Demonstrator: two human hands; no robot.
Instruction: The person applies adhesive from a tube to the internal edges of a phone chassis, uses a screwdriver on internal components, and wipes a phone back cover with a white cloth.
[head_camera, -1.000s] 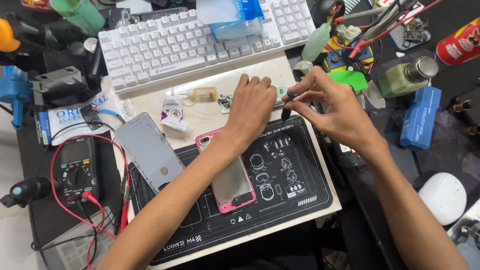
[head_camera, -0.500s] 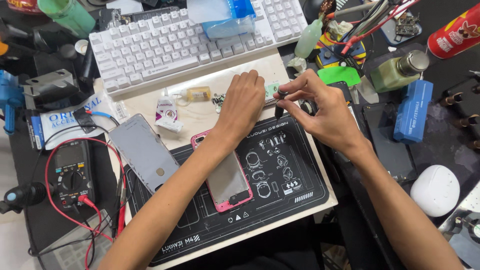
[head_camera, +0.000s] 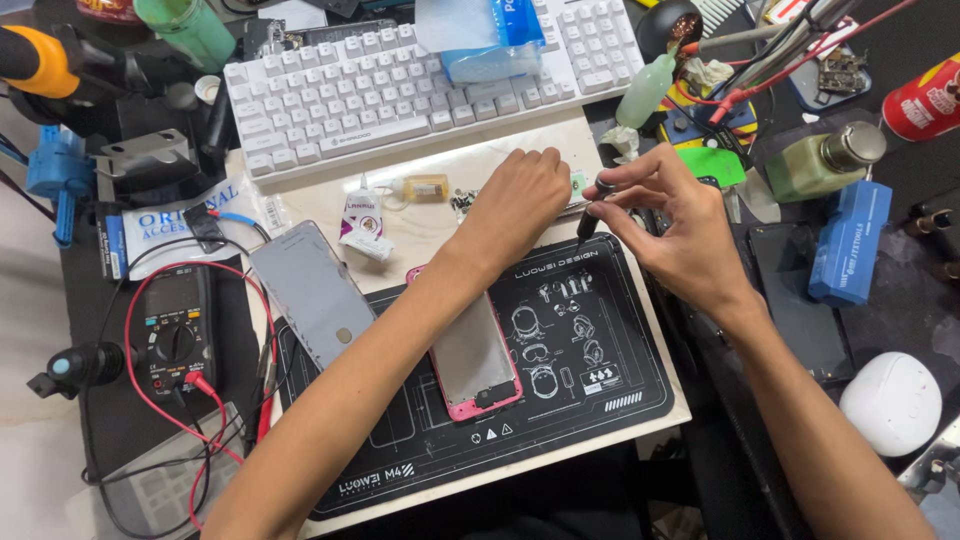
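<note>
While both forearms reach in from the near edge, a black work mat (head_camera: 560, 400) lies nearest, and on it rests a pink-framed phone (head_camera: 470, 360), face up, partly crossed by the left arm. Just left of it a detached grey screen panel (head_camera: 312, 292) lies tilted, with a black multimeter (head_camera: 175, 330) and its red leads further left. Farther in, the right hand (head_camera: 672, 232) pinches a small black screwdriver (head_camera: 590, 215) between thumb and fingertips, tip pointing down over the mat's far edge. The left hand (head_camera: 520, 200) lies knuckles up just beside it, fingers curled under; whether they pinch anything I cannot tell. Beyond the hands sits a white keyboard (head_camera: 400, 90).
</note>
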